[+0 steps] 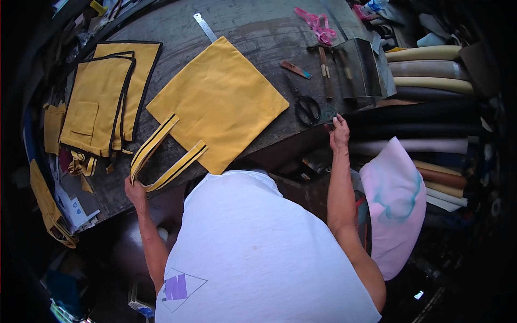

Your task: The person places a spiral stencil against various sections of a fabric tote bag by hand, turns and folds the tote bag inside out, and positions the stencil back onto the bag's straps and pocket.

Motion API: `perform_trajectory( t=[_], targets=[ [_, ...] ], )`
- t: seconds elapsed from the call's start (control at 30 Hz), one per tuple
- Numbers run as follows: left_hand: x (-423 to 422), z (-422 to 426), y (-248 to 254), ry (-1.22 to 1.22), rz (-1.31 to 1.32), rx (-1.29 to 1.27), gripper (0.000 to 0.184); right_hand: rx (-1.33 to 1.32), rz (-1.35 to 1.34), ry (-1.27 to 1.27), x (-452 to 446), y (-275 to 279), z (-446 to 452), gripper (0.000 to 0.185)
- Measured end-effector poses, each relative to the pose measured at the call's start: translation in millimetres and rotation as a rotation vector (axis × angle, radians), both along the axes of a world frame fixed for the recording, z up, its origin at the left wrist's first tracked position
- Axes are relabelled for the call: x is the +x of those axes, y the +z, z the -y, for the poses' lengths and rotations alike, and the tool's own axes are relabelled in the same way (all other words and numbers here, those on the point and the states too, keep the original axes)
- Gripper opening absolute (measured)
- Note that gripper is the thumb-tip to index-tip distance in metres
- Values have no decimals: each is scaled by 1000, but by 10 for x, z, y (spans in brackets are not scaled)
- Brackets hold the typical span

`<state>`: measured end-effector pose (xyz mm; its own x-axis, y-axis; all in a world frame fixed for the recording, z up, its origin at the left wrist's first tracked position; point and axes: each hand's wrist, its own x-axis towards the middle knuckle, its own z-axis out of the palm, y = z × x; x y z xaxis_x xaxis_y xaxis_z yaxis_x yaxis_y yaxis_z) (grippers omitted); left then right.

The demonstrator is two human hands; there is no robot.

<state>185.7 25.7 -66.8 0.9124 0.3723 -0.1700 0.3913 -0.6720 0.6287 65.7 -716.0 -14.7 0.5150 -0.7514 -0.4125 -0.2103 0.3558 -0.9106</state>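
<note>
My left hand (135, 190), nearer the bag (219, 102), clasps its strap (153, 142), the bag lying between 1 and 2 o'clock; my right hand (339, 132) touches a green disc (328, 112), grip unclear.

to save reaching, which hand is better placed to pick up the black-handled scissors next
Probably the right hand, at a dark green coil beside the black-handled scissors. The left hand, farther off, holds a striped yellow fabric strap.
</note>
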Motion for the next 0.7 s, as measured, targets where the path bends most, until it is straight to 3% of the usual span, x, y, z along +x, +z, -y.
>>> perform_trajectory(
  t=[0.07, 0.2, 0.3, 0.47, 0.53, 0.6, 0.63, 0.7],
  targets=[
    [78, 79, 121, 228, -42, -467, 22, 49, -12, -82, -10, -103, 201, 27],
    [136, 79, 259, 316, -54, -823, 28, 113, 4, 4, -48, -195, 387, 26],
    [81, 147, 447, 339, -50, -842, 30, 113, -17, 352, -93, 12, 286, 24],
    [-6, -123, 211, 239, -113, -764, 27, -353, -313, 1006, 240, 525, -285, 20],
    [2, -173, 148, 219, -154, -713, 25, -501, -443, 1153, 412, 643, -498, 21],
    [26, -197, 110, 211, -203, -639, 24, -642, -329, 1230, 496, 481, -612, 19],
    [41, -25, 282, 242, -200, -628, 14, -714, -270, 1269, 539, 414, -658, 19],
    [83, 18, 389, 260, -205, -760, 12, -856, -284, 1329, 609, 367, -775, 16]
  ],
)
